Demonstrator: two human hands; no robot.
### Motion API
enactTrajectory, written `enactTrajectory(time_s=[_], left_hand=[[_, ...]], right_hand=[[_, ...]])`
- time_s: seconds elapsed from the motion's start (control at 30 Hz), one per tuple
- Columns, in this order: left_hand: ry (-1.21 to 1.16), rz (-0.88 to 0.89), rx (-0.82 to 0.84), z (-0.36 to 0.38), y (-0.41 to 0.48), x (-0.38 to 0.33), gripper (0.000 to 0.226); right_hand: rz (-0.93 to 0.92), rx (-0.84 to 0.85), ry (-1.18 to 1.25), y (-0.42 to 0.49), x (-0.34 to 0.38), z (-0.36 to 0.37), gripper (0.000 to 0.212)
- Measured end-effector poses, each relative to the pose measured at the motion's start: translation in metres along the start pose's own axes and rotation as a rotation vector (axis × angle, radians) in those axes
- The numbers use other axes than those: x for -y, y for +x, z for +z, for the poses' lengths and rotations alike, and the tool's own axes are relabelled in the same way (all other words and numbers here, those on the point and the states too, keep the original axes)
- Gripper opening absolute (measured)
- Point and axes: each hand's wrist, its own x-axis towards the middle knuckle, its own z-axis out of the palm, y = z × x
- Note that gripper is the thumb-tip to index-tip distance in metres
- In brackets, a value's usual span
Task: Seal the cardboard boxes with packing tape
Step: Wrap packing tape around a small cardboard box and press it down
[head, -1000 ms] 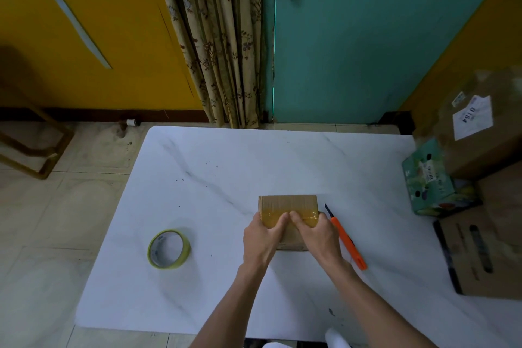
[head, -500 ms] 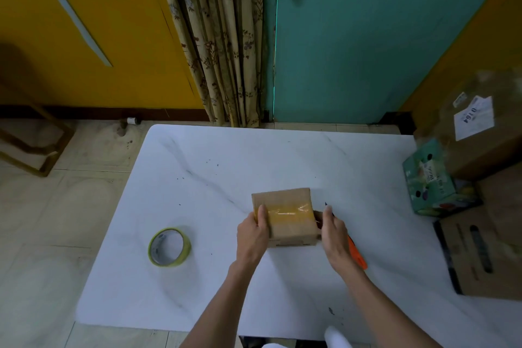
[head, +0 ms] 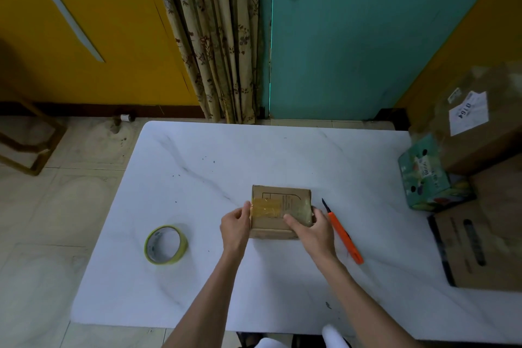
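Left hand (head: 236, 227) grips the left side of the small brown cardboard box (head: 282, 194). Its thumb is up on the top face, at the left end of the strip of yellowish clear packing tape (head: 267, 207); the fingers go round the side wall, mostly hidden. Right hand (head: 313, 230) holds the right side the same way, thumb laid over the tape's glossy right part. So both hands are closed round the box, w/ nothing else in them.

Reads as a clamp-and-rub hold: sides squeezed so the flaps stay down, thumbs free to press the tape flat & over the edges. The box sits on the white marble-look tabletop (head: 254, 155), approx. mid-table, right in front of the person. The tape runs left-right across its top.

Orange-handled utility knife (head: 343, 234) lies just beside the right hand, dark blade pointing away; contact can't be told. Prob. parked there for the next cut. Yellow-green roll of packing tape (head: 183, 244) lies flat, well apart on the left-hand side, also in reach.

At the far right edge are a green printed carton (head: 426, 175), a big brown cardboard box w/ white label (head: 480, 127) and a flat brown cardboard box w/ slot handle (head: 480, 248). Whether these await sealing, can't tell.

My read: smoothing step, this face nearly done.
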Motion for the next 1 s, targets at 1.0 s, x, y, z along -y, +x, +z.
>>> enactTrajectory(time_s=[1.0], left_hand=[[0.464,0.106,0.047,0.035,-0.014,-0.012,0.059]], right_hand=[[0.01,-0.117,-0.383,0.025,0.02,0.003,0.068]])
